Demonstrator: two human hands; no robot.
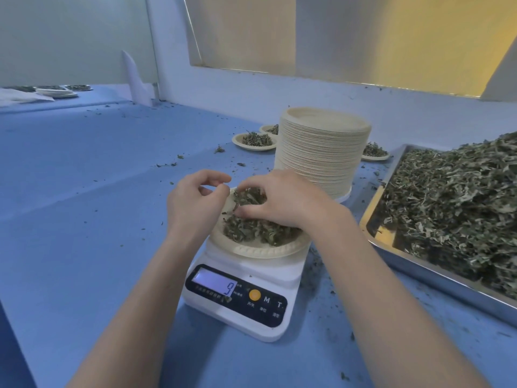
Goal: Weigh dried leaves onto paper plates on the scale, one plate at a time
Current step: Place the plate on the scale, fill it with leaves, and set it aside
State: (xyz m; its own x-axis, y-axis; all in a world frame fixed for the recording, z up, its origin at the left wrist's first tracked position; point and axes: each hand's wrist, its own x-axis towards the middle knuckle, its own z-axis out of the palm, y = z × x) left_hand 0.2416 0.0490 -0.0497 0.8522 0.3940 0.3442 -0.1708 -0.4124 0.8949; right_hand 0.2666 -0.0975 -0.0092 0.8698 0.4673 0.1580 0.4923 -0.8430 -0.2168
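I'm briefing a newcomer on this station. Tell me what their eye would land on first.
First, the two hands over the paper plate of dried leaves on the white scale at centre, its display showing 9. Next, the tall stack of empty plates just behind, and the metal tray heaped with leaves at right.
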